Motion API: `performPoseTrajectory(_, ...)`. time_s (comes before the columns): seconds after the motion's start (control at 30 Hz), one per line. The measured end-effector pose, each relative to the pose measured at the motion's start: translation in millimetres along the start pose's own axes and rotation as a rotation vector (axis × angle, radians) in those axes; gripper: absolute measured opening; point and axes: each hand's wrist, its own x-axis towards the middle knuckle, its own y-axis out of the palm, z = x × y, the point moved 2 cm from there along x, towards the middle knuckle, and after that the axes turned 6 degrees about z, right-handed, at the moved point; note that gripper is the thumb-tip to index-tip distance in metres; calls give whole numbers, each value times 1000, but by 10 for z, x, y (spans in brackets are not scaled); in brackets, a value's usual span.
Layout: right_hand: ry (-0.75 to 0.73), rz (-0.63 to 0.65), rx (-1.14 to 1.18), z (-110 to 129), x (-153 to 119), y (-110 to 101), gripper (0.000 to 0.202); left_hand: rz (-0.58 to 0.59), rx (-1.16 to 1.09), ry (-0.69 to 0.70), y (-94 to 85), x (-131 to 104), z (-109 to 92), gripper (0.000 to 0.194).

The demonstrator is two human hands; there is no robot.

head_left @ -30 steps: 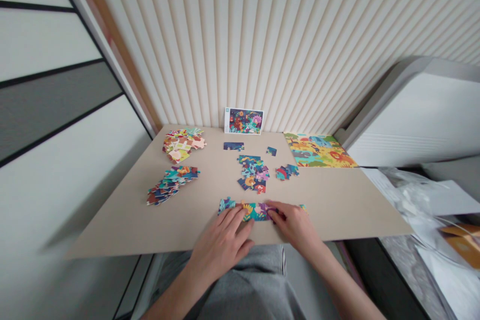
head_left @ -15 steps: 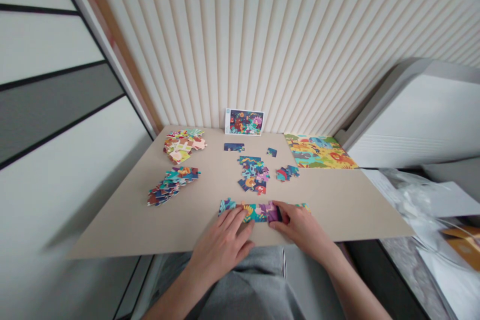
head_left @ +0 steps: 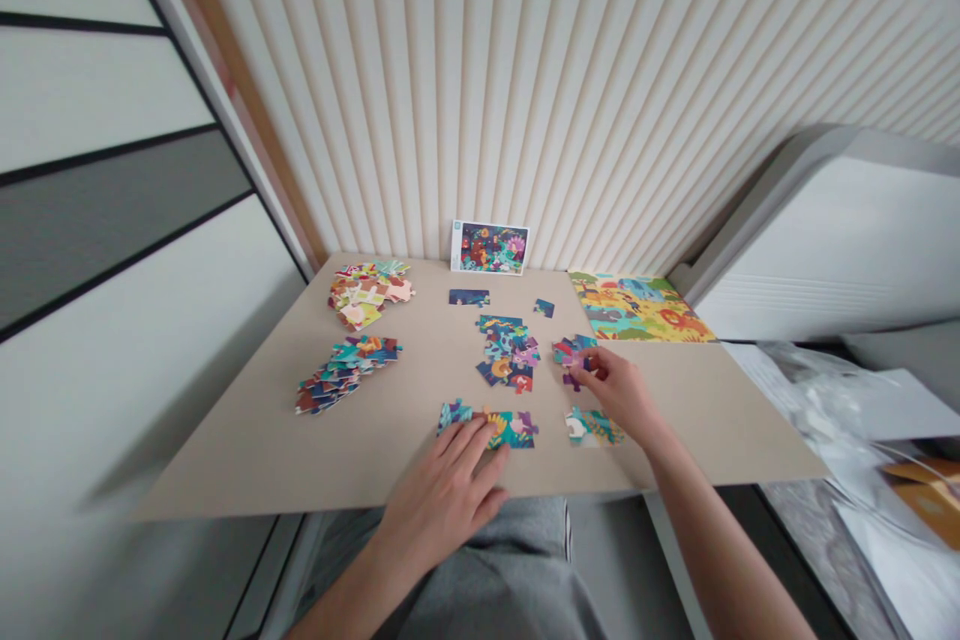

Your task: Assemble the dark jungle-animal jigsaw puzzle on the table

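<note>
The left hand (head_left: 450,485) lies flat, fingers spread, on a joined strip of jigsaw pieces (head_left: 491,423) at the near edge of the tan surface (head_left: 262,440). The right hand (head_left: 619,390) reaches farther out, fingertips pinched on a purple puzzle piece (head_left: 573,379) beside a small cluster of loose pieces (head_left: 571,350). Just under its wrist sits a separate joined fragment (head_left: 589,427), apart from the strip. A middle heap of pieces (head_left: 508,352) lies beyond the strip. Two fanned piles (head_left: 345,372) sit to the left, a reference picture card (head_left: 489,248) leans on the ribbed wall, and a finished yellow puzzle (head_left: 637,305) lies far right.
</note>
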Motion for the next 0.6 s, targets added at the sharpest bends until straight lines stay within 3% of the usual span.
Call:
performPoseTrajectory(0.13, -50, 5, -221, -84, 397, 5, 33, -21, 8, 1, 11, -6, 3, 42)
performPoseTrajectory(0.27, -146, -50, -415, 69, 609, 130, 37, -25, 14, 3, 28, -5, 10, 43)
performPoseTrajectory(0.43, -188, 100, -398, 288, 748, 392, 33, -24, -2, 0, 34, -7, 16, 43)
performPoseTrajectory(0.6, -155, 67, -266, 260, 814, 482, 27, -14, -2, -1, 35, -10, 12, 44)
